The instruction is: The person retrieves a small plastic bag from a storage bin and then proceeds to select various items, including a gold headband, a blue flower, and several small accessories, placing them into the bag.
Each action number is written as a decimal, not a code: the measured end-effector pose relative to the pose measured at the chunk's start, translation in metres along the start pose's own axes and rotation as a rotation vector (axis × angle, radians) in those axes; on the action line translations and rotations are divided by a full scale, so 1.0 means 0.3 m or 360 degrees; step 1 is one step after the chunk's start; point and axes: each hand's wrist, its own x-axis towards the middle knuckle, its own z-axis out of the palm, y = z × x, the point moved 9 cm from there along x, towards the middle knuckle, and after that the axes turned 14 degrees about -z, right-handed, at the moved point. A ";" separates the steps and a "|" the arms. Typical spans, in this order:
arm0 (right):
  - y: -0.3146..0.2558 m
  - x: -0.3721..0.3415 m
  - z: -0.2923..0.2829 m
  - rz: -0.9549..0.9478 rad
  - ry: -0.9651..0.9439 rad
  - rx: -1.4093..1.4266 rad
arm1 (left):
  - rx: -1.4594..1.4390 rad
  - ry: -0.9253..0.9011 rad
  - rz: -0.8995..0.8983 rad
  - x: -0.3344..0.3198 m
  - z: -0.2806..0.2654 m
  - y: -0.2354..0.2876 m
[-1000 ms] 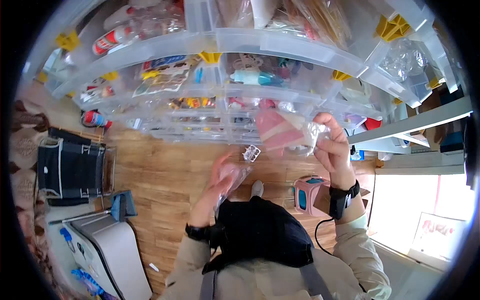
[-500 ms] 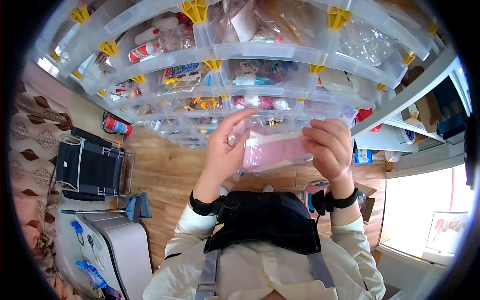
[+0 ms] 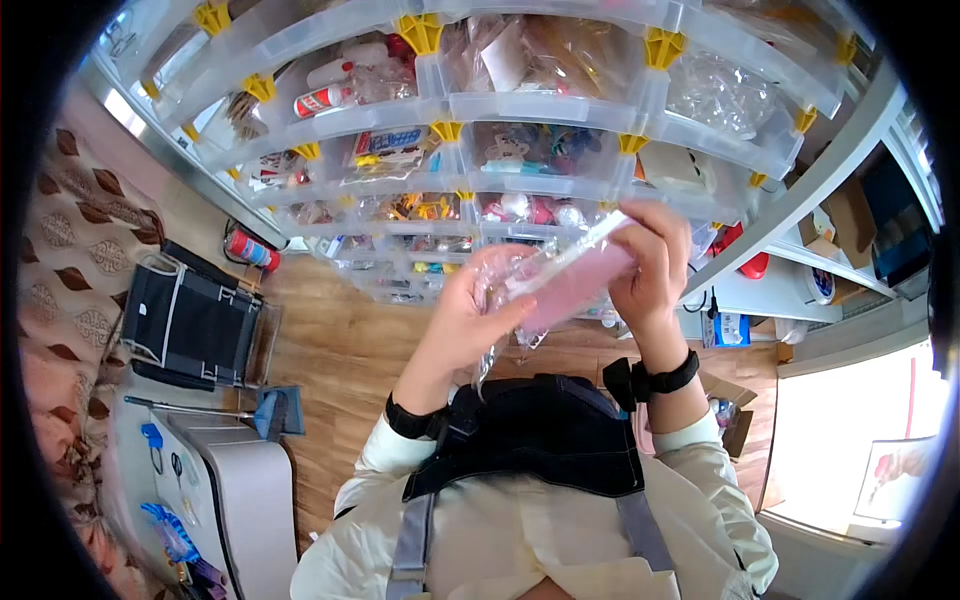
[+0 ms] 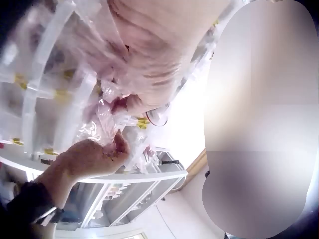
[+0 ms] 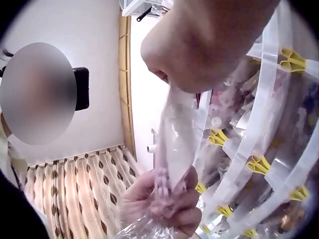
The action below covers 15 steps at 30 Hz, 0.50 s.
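A flat pink and white packet in clear plastic is held up before the chest, slanting up to the right. My left hand grips its lower left end, thumb laid across the front, with loose crinkled film bunched at the fingers. At the upper right end, my right hand pinches the packet between bent fingers and thumb. In the right wrist view the packet stretches between the right hand above and the left hand below. What lies inside the wrapping is partly hidden by glare.
Stacked clear drawers with yellow clips stand right ahead, full of small goods. A white shelf unit is at right. On the left are a folded black chair, a fire extinguisher and a grey-white cabinet.
My left hand has risen from low near the apron to the packet's left end. The packet has swung from level to slanting up to the right. The head view has shifted slightly.
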 end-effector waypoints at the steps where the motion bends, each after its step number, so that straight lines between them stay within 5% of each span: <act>1: 0.011 -0.002 0.019 0.0069 -0.0031 0.0071 | -0.0012 0.0012 0.0003 0.001 -0.013 -0.008; 7: 0.062 -0.128 0.081 0.0473 0.0110 0.0418 | -0.0154 0.0515 0.0350 -0.058 -0.259 -0.082; 9: 0.094 -0.299 0.181 0.0754 -0.0561 0.0507 | -0.0336 0.0613 0.0066 -0.111 -0.352 -0.204; 11: 0.089 -0.495 0.237 0.0894 -0.0774 0.0703 | -0.0348 0.0811 -0.0234 -0.205 -0.432 -0.376; 13: 0.050 -0.861 0.326 0.1371 -0.1488 0.0918 | -0.0361 0.1081 -0.0577 -0.314 -0.495 -0.552; 15: -0.033 -1.186 0.336 0.1496 -0.1831 0.0939 | -0.0378 0.1261 -0.0800 -0.468 -0.527 -0.711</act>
